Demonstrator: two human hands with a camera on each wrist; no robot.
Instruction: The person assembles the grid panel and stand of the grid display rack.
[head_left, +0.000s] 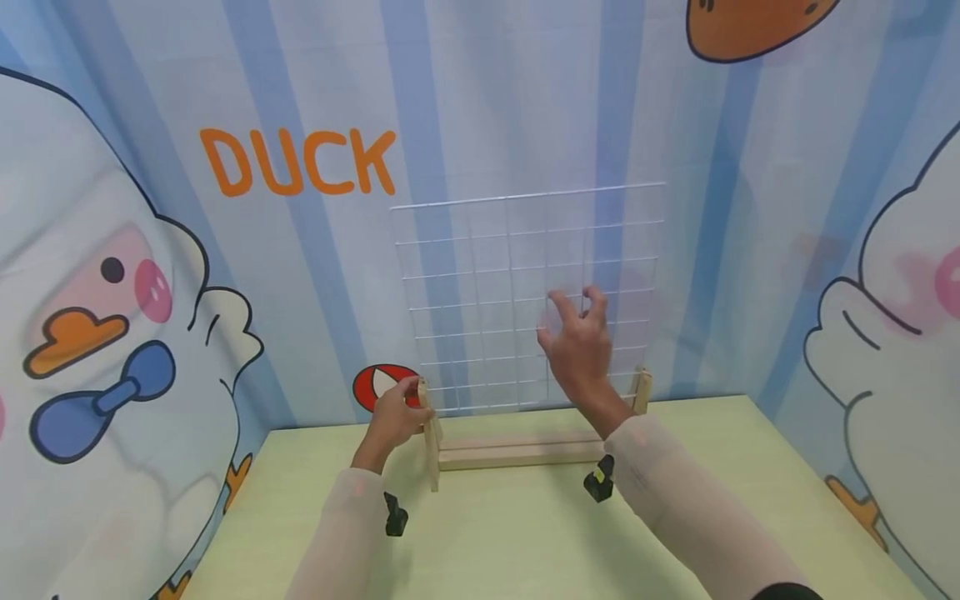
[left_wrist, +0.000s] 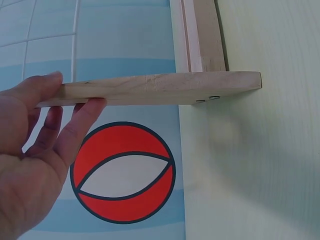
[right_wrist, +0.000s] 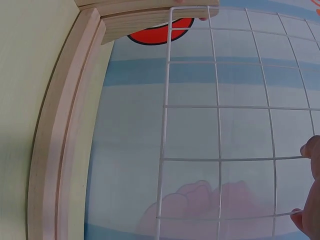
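Observation:
A white wire grid panel [head_left: 525,196] stands upright against the wall cloth, above a wooden stand [head_left: 517,456] with an upright at each end. At the left upright [left_wrist: 150,87], my left hand [head_left: 396,417] pinches the upper end between thumb and fingers. My right hand [head_left: 581,346] is on the right half of the grid, fingers bent and spread over the wires. In the right wrist view, fingertips [right_wrist: 311,146] meet the wires at the frame's edge; the rest of that hand is out of that view. The right upright [head_left: 642,392] shows partly behind my right forearm.
The stand rests on a pale table [head_left: 495,533] near its back edge. Behind hangs a striped blue cloth [head_left: 480,100] with printed ducks and a red ball [left_wrist: 125,205]. Black wrist devices [head_left: 599,479] sit beneath both forearms.

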